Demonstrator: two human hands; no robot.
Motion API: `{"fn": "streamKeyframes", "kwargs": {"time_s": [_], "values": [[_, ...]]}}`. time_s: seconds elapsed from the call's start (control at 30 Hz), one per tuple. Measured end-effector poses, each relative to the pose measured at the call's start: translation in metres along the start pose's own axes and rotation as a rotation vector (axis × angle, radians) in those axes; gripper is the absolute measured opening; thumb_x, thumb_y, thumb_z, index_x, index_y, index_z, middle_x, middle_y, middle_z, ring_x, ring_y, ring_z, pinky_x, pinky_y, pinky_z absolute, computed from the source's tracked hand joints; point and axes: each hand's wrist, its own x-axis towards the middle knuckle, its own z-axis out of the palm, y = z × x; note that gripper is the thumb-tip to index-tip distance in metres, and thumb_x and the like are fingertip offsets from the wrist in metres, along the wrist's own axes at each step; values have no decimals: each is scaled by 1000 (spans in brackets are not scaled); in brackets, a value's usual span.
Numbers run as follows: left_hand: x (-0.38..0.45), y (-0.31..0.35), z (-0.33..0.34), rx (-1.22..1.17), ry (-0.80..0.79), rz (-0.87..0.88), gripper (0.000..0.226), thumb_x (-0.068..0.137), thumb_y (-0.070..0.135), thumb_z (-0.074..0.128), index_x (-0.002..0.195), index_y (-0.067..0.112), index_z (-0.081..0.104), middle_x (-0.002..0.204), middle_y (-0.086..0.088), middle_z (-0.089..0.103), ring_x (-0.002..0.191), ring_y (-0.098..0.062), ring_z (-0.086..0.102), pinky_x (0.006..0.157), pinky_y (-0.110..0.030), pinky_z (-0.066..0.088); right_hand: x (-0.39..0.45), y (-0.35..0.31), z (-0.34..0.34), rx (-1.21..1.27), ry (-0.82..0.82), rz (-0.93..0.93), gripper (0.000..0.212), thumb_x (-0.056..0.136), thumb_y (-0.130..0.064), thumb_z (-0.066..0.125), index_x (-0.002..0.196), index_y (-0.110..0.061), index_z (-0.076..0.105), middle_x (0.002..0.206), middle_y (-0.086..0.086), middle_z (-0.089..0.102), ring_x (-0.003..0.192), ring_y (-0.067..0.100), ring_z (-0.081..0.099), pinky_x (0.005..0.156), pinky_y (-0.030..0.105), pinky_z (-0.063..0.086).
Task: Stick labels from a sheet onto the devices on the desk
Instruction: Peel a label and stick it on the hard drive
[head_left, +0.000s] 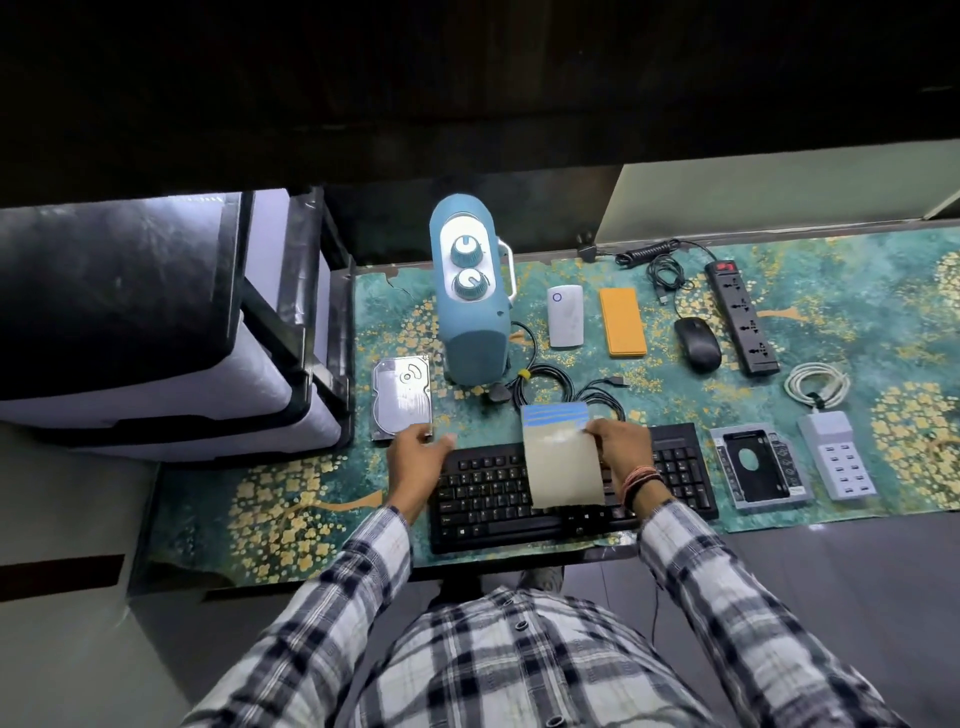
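Head view: right hand (618, 447) grip pinches the beige label sheet with blue stripes (563, 457) above the black keyboard (483, 499); left hand (415, 457), loosely curled, touches the silver hard drive (401, 397).

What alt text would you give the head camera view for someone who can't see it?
A person's right hand holds a label sheet above a black keyboard, while the left hand reaches toward a bare hard drive. Behind lie a blue heater, mouse and power strip on a patterned desk mat.
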Motion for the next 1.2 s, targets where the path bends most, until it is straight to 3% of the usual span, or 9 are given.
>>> {"fn": "streamKeyframes", "kwargs": {"time_s": [0.1, 0.27, 0.4, 0.5, 0.63, 0.83, 0.93, 1.07, 1.2], "values": [[17, -9, -10, 156, 176, -46, 62, 87, 32, 78, 135, 1, 54, 139, -17, 49, 126, -35, 48, 105, -42, 43, 8, 1, -6, -176, 59, 38, 14, 81, -17, 67, 68, -15, 61, 69, 8, 57, 64, 20, 50, 62, 30, 46], [42, -15, -13, 191, 208, -166, 88, 79, 36, 84, 143, -3, 38, 146, -25, 36, 134, -45, 37, 110, -50, 36, 2, 2, -4, -209, 240, -115, 39, 81, -11, 63, 51, -11, 38, 52, 5, 27, 58, 18, 24, 53, 33, 21], [57, -8, -10, 164, 244, -248, 103, 83, 34, 82, 156, -3, 18, 159, -25, 22, 144, -46, 23, 115, -52, 27, -6, 6, 5, -188, 218, -140, 39, 83, -13, 66, 49, -16, 46, 47, -2, 37, 52, 16, 32, 52, 28, 29], [73, -3, -10, 149, 261, -299, 97, 80, 28, 85, 153, -2, 29, 159, -24, 25, 144, -47, 26, 117, -53, 26, -14, 9, 13, -161, 190, -150, 41, 84, -12, 68, 49, -18, 48, 47, -4, 42, 52, 15, 36, 56, 28, 36], [89, -7, -13, -20, 219, -369, 100, 69, 20, 93, 148, -3, 36, 159, -23, 29, 147, -41, 29, 121, -50, 29, -18, 14, 26, -145, 129, -169, 32, 82, -14, 68, 54, -6, 54, 55, 2, 48, 56, 16, 43, 60, 29, 41], [77, -2, -14, -305, 150, -343, 52, 83, 5, 80, 127, -6, 52, 135, -21, 60, 114, -30, 59, 95, -40, 50, -15, 25, 45, -155, -48, -176, 31, 69, -33, 66, 63, -3, 63, 61, 3, 61, 62, 16, 55, 73, 50, 58], [72, -14, -23, -372, -11, -297, 34, 95, 12, 70, 120, -7, 58, 131, -24, 63, 72, -17, 51, 62, -30, 42, -26, 15, 57, -119, -142, -182, 17, 75, -24, 67, 65, -11, 70, 65, 4, 69, 65, 18, 63, 75, 47, 60], [55, -28, -37, -518, -139, -257, 52, 97, 6, 63, 140, -15, 41, 144, -22, 49, 80, -13, 47, 54, -23, 41, -43, -3, 73, -107, -236, -240, 14, 86, -11, 65, 75, -11, 74, 67, 6, 69, 65, 18, 62, 70, 42, 57], [29, -41, -45, -586, -229, -242, 32, 97, 2, 60, 120, -19, 51, 114, -18, 54, 73, -12, 44, 46, -18, 40, -54, -14, 88, -211, -306, -422, 11, 87, -21, 66, 84, -18, 76, 76, 2, 74, 71, 17, 67, 71, 36, 60]]}}
